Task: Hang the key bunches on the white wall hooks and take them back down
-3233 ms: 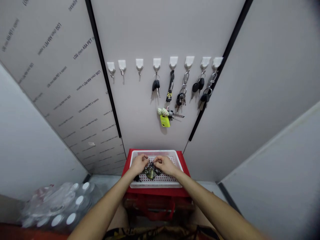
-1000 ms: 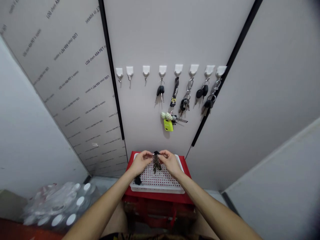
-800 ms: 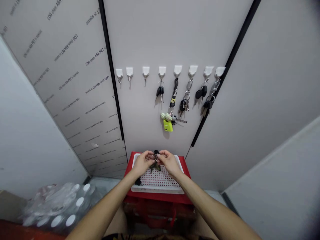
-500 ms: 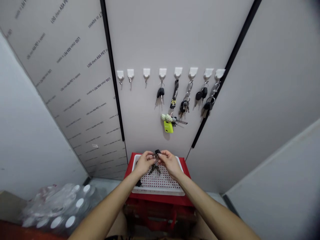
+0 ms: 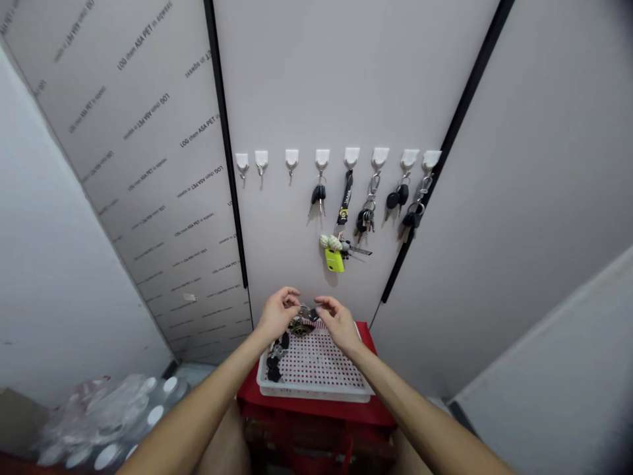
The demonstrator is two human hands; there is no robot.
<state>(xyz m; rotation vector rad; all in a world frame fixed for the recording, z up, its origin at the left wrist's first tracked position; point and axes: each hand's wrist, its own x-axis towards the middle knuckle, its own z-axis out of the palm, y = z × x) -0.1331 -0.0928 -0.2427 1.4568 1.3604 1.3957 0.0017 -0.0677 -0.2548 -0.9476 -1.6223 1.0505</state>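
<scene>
Left hand (image 5: 281, 315) up at the far left of the basket (image 5: 316, 390), thumb and fingers pinched together on a bunch (image 5: 305, 313) of keys; right hand (image 5: 338, 321) level with it and a little apart, finger and thumb right at a black fob (image 5: 314, 315) on that same bunch, though whether they clamp it, one cannot tell; so the bunch sits between the two hands, at the basket's far edge, a bronze-coloured piece (image 5: 301, 328) at its lower end; along the basket's left side, a dark pile (image 5: 273, 369) of more keys; red surface (image 5: 316, 410) beneath it all; and up on the pale wall (image 5: 297, 86), eight white hooks (image 5: 322, 158) in a row; black keys (image 5: 319, 193) on the fourth from the left, a black lanyard (image 5: 345, 196) on the fifth with a lime tag (image 5: 335, 260) below, then three other sets (image 5: 366, 219), one to each hook; lower left, bottles (image 5: 155, 415) with white caps, beside crumpled plastic (image 5: 111, 402).
</scene>
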